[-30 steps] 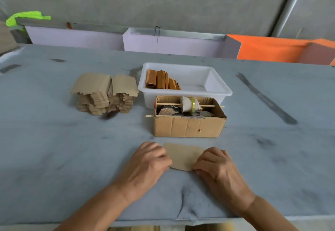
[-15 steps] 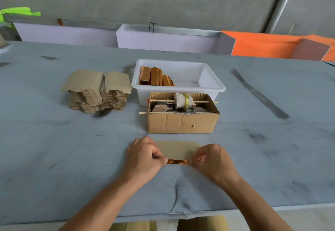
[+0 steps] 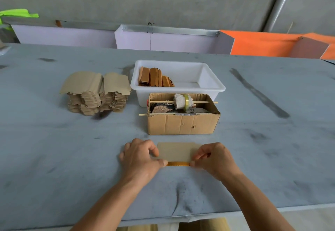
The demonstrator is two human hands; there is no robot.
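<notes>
both hands pinch a flat cardboard blank (image 3: 176, 151) that lies on the grey table (image 3: 72, 158), just in front of the open cardboard box (image 3: 183, 123). the left hand (image 3: 139, 160) curls thumb and fingers on its left end and the right hand (image 3: 213, 160) does the same on its right end. a shiny gold strip (image 3: 178, 164) shows along the near edge between the thumbs. the step looks like folding that near flap. to do it well, hold both ends level so the crease runs straight along the gold line, roll with both thumbs together, then press from the middle outward. an uneven pull would likely skew the fold. folded pieces (image 3: 155, 77) stand in the white tub (image 3: 213, 85) behind the box.
</notes>
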